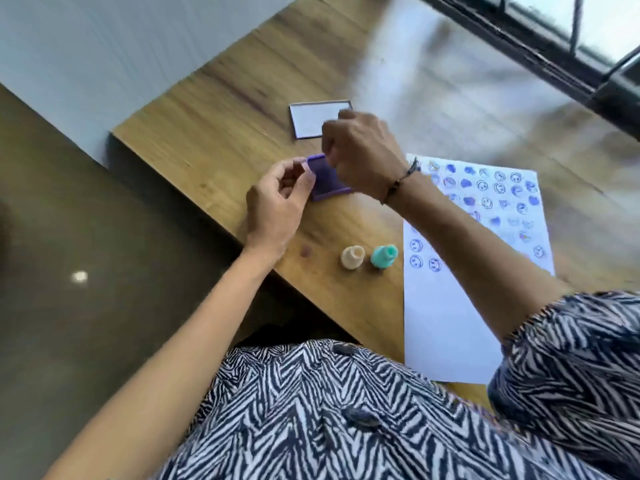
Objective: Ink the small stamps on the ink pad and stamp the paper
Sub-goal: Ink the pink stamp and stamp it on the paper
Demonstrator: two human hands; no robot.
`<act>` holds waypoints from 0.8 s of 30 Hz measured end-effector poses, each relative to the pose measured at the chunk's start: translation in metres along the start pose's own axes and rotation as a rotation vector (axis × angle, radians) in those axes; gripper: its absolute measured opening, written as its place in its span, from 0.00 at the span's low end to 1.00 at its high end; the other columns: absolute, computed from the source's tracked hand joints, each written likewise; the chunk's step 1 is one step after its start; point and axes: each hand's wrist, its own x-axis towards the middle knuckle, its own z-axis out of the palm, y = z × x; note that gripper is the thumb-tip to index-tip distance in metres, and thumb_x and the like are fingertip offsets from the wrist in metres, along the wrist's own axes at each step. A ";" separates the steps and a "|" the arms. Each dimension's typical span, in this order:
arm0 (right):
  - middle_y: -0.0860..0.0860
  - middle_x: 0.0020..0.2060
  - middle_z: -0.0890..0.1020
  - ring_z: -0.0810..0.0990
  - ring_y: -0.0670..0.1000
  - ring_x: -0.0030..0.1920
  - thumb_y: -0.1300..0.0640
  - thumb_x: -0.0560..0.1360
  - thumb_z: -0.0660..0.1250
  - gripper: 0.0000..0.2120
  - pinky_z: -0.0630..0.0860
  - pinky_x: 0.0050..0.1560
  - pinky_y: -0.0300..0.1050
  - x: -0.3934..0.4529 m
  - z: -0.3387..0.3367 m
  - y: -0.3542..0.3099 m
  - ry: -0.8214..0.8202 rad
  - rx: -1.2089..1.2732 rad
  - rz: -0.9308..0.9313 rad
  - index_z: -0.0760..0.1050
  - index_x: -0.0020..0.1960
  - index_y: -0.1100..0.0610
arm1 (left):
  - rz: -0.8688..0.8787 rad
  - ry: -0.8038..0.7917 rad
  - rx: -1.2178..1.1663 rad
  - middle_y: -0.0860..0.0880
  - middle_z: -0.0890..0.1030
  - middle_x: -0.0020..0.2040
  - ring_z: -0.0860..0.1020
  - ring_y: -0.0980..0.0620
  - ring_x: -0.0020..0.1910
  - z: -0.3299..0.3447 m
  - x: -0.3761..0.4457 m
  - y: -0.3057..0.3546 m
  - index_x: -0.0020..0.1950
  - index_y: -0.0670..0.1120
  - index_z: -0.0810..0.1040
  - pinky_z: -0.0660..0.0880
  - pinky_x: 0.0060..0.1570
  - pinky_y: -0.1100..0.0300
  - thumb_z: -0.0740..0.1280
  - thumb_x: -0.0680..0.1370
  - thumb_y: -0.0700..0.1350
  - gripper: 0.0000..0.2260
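Observation:
A purple ink pad (329,180) lies open on the wooden table (221,109). My left hand (277,199) pinches the pad's left edge with thumb and fingertips. My right hand (360,150) hovers over the pad's far corner with its fingers bunched and pointing down; whatever they hold is hidden. Two small stamps stand upright nearer to me, a beige stamp (352,257) and a teal stamp (383,256). To the right lies the white paper (446,317), its far half covered with several blue smiley and blob prints.
A white rectangular lid or card (311,121) lies beyond the ink pad. A small reddish mark (305,251) shows on the table left of the beige stamp. The table's left edge drops to a dark floor (86,237). A dark window frame (540,60) runs along the far right.

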 end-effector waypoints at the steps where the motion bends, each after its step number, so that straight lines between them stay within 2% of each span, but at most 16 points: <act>1: 0.61 0.49 0.77 0.76 0.62 0.45 0.65 0.67 0.62 0.08 0.64 0.35 0.49 -0.004 0.004 -0.002 -0.021 -0.002 0.012 0.76 0.44 0.61 | 0.011 0.002 0.018 0.51 0.81 0.42 0.79 0.62 0.39 -0.001 0.000 -0.001 0.51 0.45 0.78 0.77 0.44 0.64 0.66 0.74 0.48 0.09; 3: 0.61 0.50 0.77 0.76 0.62 0.46 0.65 0.67 0.63 0.08 0.64 0.36 0.49 -0.007 0.007 -0.003 -0.075 -0.002 0.026 0.76 0.45 0.62 | 0.026 0.023 0.032 0.52 0.81 0.42 0.79 0.63 0.40 0.000 -0.001 0.000 0.51 0.46 0.79 0.77 0.43 0.66 0.66 0.74 0.49 0.10; 5: 0.60 0.48 0.80 0.78 0.59 0.48 0.65 0.68 0.63 0.09 0.68 0.40 0.47 -0.006 0.000 0.000 -0.069 0.057 0.051 0.78 0.46 0.61 | 0.019 0.018 0.003 0.49 0.81 0.43 0.78 0.58 0.40 0.001 -0.001 0.002 0.51 0.44 0.79 0.77 0.46 0.59 0.66 0.74 0.48 0.10; 7: 0.53 0.36 0.81 0.79 0.44 0.39 0.66 0.68 0.63 0.08 0.68 0.36 0.35 -0.014 -0.010 0.009 0.066 0.287 0.168 0.80 0.44 0.61 | 0.019 -0.015 -0.022 0.47 0.80 0.42 0.77 0.54 0.40 0.003 -0.001 0.004 0.51 0.43 0.78 0.77 0.47 0.53 0.66 0.74 0.46 0.10; 8: 0.49 0.30 0.79 0.77 0.38 0.33 0.66 0.69 0.64 0.07 0.66 0.34 0.30 -0.023 -0.014 0.014 0.168 0.436 0.252 0.80 0.43 0.62 | 0.026 -0.027 -0.035 0.48 0.80 0.41 0.77 0.54 0.39 0.002 -0.002 0.008 0.51 0.43 0.78 0.76 0.46 0.54 0.65 0.74 0.47 0.10; 9: 0.48 0.28 0.77 0.75 0.38 0.30 0.66 0.69 0.66 0.05 0.67 0.35 0.29 -0.039 -0.020 0.023 0.269 0.582 0.353 0.79 0.43 0.62 | 0.039 -0.049 -0.056 0.49 0.79 0.39 0.76 0.55 0.38 0.005 -0.005 0.014 0.51 0.44 0.78 0.75 0.45 0.56 0.65 0.74 0.47 0.09; 10: 0.49 0.28 0.77 0.75 0.40 0.31 0.65 0.69 0.68 0.03 0.70 0.35 0.33 -0.060 -0.024 0.032 0.354 0.735 0.445 0.78 0.42 0.61 | 0.059 -0.077 -0.078 0.51 0.79 0.39 0.76 0.56 0.38 0.009 -0.009 0.024 0.50 0.45 0.78 0.75 0.44 0.59 0.65 0.74 0.48 0.09; 11: 0.50 0.29 0.78 0.76 0.45 0.32 0.64 0.69 0.70 0.04 0.74 0.34 0.38 -0.086 -0.028 0.042 0.434 0.865 0.524 0.77 0.42 0.59 | 0.082 -0.134 -0.103 0.52 0.79 0.39 0.77 0.57 0.39 0.018 -0.016 0.036 0.50 0.47 0.78 0.75 0.45 0.61 0.66 0.74 0.47 0.07; 13: 0.49 0.31 0.81 0.79 0.46 0.33 0.63 0.69 0.70 0.05 0.77 0.32 0.38 -0.138 -0.035 0.063 0.565 0.999 0.660 0.76 0.42 0.55 | 0.113 -0.310 -0.172 0.56 0.80 0.39 0.77 0.59 0.40 0.045 -0.034 0.060 0.48 0.50 0.78 0.75 0.45 0.64 0.66 0.73 0.45 0.05; 15: 0.45 0.29 0.82 0.80 0.44 0.33 0.63 0.70 0.70 0.06 0.78 0.33 0.36 -0.183 -0.037 0.079 0.677 1.010 0.806 0.76 0.40 0.53 | 0.119 -0.501 -0.196 0.56 0.80 0.39 0.77 0.59 0.40 0.074 -0.058 0.078 0.47 0.52 0.77 0.74 0.46 0.65 0.66 0.73 0.43 0.06; 18: 0.44 0.28 0.82 0.81 0.43 0.33 0.61 0.69 0.70 0.05 0.80 0.35 0.38 -0.235 -0.036 0.098 0.778 0.956 0.963 0.77 0.38 0.52 | 0.208 -0.751 -0.044 0.47 0.80 0.45 0.78 0.53 0.43 0.110 -0.097 0.078 0.52 0.44 0.77 0.75 0.48 0.63 0.66 0.72 0.40 0.09; 21: 0.49 0.34 0.80 0.79 0.46 0.34 0.61 0.68 0.70 0.07 0.81 0.41 0.46 -0.261 -0.030 0.112 0.792 0.843 1.054 0.76 0.37 0.50 | 0.396 -0.867 0.119 0.39 0.79 0.45 0.78 0.44 0.45 0.129 -0.119 0.061 0.53 0.37 0.76 0.73 0.49 0.56 0.65 0.72 0.35 0.10; 24: 0.55 0.36 0.82 0.79 0.52 0.37 0.60 0.68 0.68 0.03 0.79 0.45 0.51 -0.265 -0.028 0.124 0.731 0.630 1.080 0.77 0.39 0.53 | 0.601 -0.933 0.292 0.36 0.79 0.47 0.77 0.41 0.47 0.151 -0.123 0.048 0.53 0.35 0.75 0.71 0.50 0.52 0.64 0.73 0.35 0.09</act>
